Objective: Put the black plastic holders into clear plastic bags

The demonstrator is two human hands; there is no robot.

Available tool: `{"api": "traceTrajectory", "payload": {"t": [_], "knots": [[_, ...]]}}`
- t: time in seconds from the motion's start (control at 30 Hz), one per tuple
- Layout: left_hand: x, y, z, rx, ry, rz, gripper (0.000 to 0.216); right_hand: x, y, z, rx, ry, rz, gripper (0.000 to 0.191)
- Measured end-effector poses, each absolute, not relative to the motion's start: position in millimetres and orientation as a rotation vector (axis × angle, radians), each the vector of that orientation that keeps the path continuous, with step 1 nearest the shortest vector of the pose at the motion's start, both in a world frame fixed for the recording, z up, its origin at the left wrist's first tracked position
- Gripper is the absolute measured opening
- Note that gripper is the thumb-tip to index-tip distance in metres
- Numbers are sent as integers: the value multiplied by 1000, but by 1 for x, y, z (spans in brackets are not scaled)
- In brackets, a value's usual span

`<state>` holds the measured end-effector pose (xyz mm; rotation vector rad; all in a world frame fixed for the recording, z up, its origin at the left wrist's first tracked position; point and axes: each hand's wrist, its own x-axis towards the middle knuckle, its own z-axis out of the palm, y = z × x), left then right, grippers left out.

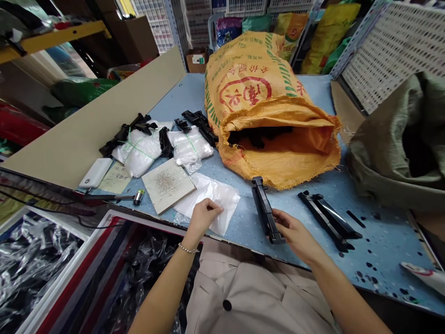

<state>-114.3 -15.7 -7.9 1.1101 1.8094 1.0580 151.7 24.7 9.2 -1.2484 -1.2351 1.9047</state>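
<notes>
My left hand point(206, 217), a beaded bracelet at its wrist, pinches the edge of a flat clear plastic bag point(227, 204) on the blue tabletop. In my right hand point(290, 231) is a long black plastic part point(264, 211), gripped by its near right side; most of the fingertips are hidden behind it. To the right lies another black plastic part point(328, 220) with two long arms. Left of the bag sits a square pale board point(168, 184) with brown specks on top, partly over the bag. Behind it are two bundles of clear bags point(139, 150) tied with green string.
A large orange woven sack point(257, 93) lies open toward me, dark pieces inside. More black parts point(198, 121) lie near the bundles. A hammer point(137, 197) and white box point(96, 172) are at left. A grey-green sack point(385, 153) stands right. Below left, a bin point(107, 227) holds wrapped pieces.
</notes>
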Motion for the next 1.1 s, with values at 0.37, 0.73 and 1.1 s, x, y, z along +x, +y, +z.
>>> {"api": "traceTrajectory", "payload": {"t": [0.37, 0.73, 1.1], "knots": [[-120, -18, -8, 636, 1539, 1285, 31, 78, 31, 13, -861, -725, 2486, 24], [-116, -22, -9, 610, 1441, 1321, 54, 52, 38, -12, -705, -414, 2529, 22], [-120, -24, -11, 645, 1470, 1383, 50, 84, 38, -5, -686, -506, 2487, 17]]}}
